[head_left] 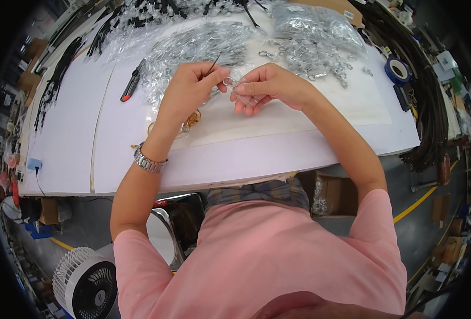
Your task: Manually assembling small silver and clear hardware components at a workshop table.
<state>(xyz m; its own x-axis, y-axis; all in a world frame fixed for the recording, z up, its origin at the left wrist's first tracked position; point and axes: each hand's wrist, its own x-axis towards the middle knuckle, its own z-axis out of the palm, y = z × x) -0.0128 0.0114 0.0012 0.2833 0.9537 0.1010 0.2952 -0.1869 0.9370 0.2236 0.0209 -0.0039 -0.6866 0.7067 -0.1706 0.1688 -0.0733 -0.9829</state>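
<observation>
Head view: white table (278,154), left hand (190,85) pinching a thin tool (213,65), right hand (267,85) gripping a clear bag (240,93).

The counter (65,133) is showing plain white. A red-and-black cutter (132,81) and a blue tape roll (398,70) are lying on it, beside silvery metal rings (315,56).

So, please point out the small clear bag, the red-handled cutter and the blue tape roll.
small clear bag (242,94), head view, its middle between the hands
red-handled cutter (131,84), head view, its handle
blue tape roll (390,70), head view, its outer ring

small clear plastic bag (240,91) pinched between fingers, above table.
</observation>
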